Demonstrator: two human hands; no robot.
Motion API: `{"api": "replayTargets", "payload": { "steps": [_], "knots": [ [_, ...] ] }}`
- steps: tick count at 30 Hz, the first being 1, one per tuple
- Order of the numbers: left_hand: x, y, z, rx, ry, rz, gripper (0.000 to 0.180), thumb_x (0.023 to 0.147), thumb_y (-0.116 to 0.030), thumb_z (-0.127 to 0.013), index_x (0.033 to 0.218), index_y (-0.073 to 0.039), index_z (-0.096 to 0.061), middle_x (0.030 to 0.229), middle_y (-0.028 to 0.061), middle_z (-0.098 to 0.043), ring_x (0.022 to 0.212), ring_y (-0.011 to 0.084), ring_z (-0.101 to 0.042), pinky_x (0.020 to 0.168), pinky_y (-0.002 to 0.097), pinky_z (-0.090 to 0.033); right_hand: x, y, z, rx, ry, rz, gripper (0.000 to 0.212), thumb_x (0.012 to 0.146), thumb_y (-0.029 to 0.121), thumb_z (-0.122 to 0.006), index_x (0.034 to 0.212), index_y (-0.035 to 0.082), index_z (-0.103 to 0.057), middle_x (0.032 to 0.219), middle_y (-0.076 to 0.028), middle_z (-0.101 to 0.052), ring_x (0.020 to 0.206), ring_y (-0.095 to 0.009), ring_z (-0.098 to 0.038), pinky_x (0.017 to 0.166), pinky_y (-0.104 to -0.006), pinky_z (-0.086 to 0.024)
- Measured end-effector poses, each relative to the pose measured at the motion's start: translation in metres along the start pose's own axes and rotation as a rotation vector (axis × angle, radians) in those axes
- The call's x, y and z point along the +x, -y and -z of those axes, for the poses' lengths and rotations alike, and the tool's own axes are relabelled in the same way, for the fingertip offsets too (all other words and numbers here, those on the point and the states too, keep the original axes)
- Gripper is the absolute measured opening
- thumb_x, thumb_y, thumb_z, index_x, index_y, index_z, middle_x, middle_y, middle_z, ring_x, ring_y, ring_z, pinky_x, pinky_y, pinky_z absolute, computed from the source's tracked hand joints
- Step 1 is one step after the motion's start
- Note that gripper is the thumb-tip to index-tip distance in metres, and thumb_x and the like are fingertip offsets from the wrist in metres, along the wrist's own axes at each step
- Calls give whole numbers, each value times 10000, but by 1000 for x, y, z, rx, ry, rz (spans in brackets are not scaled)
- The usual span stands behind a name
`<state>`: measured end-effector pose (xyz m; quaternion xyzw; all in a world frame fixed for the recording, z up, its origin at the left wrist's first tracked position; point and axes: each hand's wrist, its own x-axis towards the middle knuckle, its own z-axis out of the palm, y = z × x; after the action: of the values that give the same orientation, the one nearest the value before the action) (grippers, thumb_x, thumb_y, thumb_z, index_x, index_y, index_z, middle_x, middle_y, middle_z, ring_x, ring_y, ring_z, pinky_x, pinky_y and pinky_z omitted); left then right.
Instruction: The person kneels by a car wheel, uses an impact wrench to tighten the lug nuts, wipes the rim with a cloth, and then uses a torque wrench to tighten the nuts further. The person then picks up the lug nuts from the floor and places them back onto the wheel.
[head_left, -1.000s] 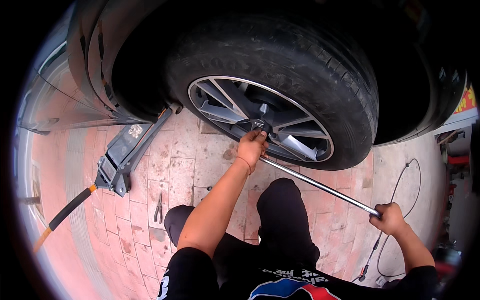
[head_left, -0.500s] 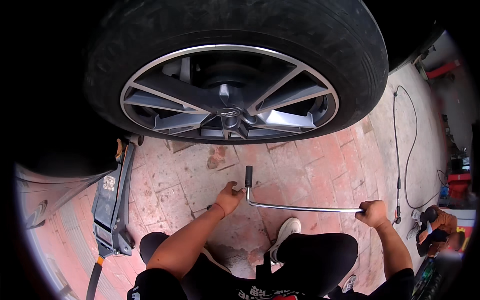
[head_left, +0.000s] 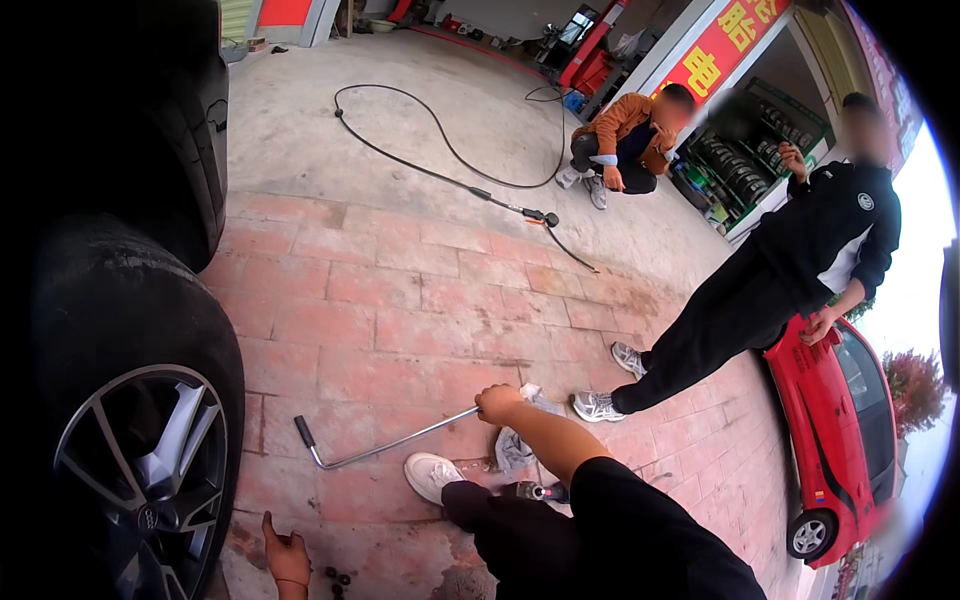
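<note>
My right hand [head_left: 499,404] is closed round the plain end of a cranked metal bar [head_left: 405,440]. The bar slants down to the left above the paving, and its short bent end carries a black grip [head_left: 304,431]. Low in the picture my left hand [head_left: 287,553] is open and holds nothing, with one finger sticking up, apart from the bar. Left of that hand stands a car wheel [head_left: 150,480] with a black tyre and grey spokes, partly cut off by the picture's edge. Several small black pieces [head_left: 338,578] lie on the ground beside my left wrist.
By my right forearm are a grey rag [head_left: 514,451] and a dark tool [head_left: 534,491], partly hidden. A black hose [head_left: 410,165] loops over the concrete. One person [head_left: 625,145] squats at the back; another [head_left: 760,270] stands at right before a red car [head_left: 835,420].
The view has swung to the right, so the wheel is now at the left and two people show. My left hand is now farther from the bar's grip; the right still holds the bar.
</note>
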<state>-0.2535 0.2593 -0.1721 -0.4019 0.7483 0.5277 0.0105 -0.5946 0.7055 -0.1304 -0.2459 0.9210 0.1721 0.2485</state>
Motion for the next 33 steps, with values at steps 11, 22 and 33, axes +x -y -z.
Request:
{"api": "replayTargets", "payload": {
  "steps": [11, 22, 33],
  "knots": [
    [-7, -33, 97, 775, -410, -219, 809, 906, -304, -577, 1538, 52, -219, 940, 212, -717, 674, 383, -693, 612, 481, -566, -115, 195, 69, 592, -172, 457, 234, 852, 79, -655, 1078, 22, -643, 1082, -178, -638, 1029, -388, -634, 921, -423, -501],
    [15, -42, 136, 770, -543, -147, 793, 938, -375, -518, 1534, 66, -237, 869, 212, -733, 786, 390, -717, 722, 472, -570, -174, 250, 59, 630, 8, 557, 254, 866, 49, -634, 1117, 14, -652, 1061, -143, -667, 997, -284, -676, 829, -374, -555],
    [72, 4, 151, 877, -629, -316, 777, 977, -285, -531, 1588, -39, -119, 905, 222, -726, 805, 413, -705, 718, 511, -557, -179, 210, 25, 686, -185, 560, 278, 877, 178, -618, 1109, 27, -650, 1035, -136, -691, 974, -289, -690, 863, -391, -540]
  ]
}}
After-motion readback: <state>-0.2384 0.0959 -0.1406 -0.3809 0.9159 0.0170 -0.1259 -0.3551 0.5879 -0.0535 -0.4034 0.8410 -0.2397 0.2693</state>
